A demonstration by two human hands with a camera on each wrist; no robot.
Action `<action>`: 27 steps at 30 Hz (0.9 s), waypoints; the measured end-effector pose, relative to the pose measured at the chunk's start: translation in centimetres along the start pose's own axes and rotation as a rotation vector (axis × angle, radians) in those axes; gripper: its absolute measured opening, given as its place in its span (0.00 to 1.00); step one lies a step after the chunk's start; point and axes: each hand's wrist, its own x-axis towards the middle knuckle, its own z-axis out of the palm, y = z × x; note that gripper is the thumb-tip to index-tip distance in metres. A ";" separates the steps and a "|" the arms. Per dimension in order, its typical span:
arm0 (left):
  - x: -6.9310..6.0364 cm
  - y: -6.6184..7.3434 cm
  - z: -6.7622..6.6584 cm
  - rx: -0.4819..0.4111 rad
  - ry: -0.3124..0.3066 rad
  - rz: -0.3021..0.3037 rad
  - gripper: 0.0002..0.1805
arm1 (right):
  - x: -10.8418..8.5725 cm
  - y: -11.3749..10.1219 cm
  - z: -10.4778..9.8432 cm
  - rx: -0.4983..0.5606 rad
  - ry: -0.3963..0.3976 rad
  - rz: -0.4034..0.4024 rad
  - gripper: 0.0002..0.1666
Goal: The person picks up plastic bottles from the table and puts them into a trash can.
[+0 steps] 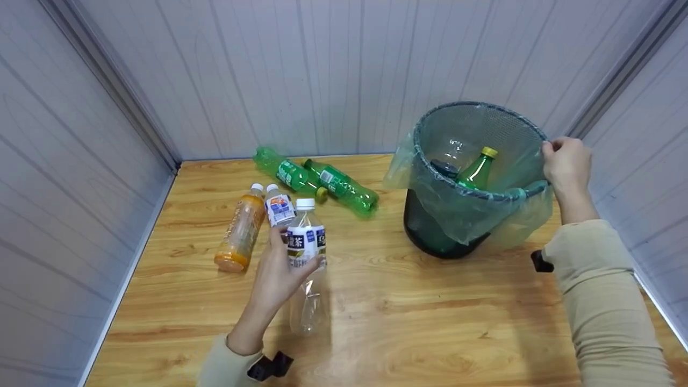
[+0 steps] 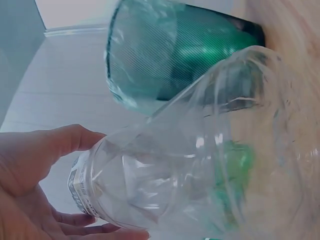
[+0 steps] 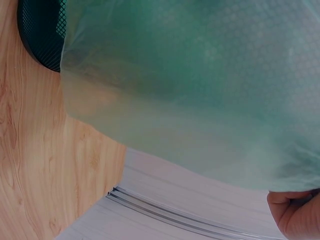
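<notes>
The left hand [image 1: 279, 279] grips a clear bottle [image 1: 309, 285] with a white cap round its labelled upper part; the bottle is upright or slightly tilted. In the left wrist view, thumb and fingers of the left hand [image 2: 45, 185] curl round the clear bottle [image 2: 150, 180]. At the right, the right hand [image 1: 570, 164] pinches the bag-lined rim of a dark mesh bin [image 1: 414, 215]. A green bag [image 1: 457, 209] hangs over that rim, and inside stands a green bottle [image 1: 475, 172] with a yellow cap. The right wrist view shows the bag [image 3: 200, 125] beside the right hand [image 3: 300, 215].
Two green bottles [image 1: 293, 174] [image 1: 346, 188] lie on the wooden table [image 1: 387, 301] near the back wall. Left of the held bottle lie an orange-ended bottle [image 1: 242, 231] and a smaller labelled bottle [image 1: 279, 207]. Panelled walls [image 1: 333, 75] enclose the back and both sides.
</notes>
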 end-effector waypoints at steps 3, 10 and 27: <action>0.1 1.0 0.4 -0.036 0.021 0.034 0.43 | 0.0 0.0 0.0 -0.003 -0.001 0.004 0.26; 0.4 3.3 1.0 -0.110 0.031 0.107 0.40 | 0.0 -0.1 0.0 0.006 0.003 0.005 0.26; 2.4 9.3 1.8 -0.373 0.123 0.266 0.39 | -0.2 0.1 -0.3 -0.009 0.033 -0.021 0.23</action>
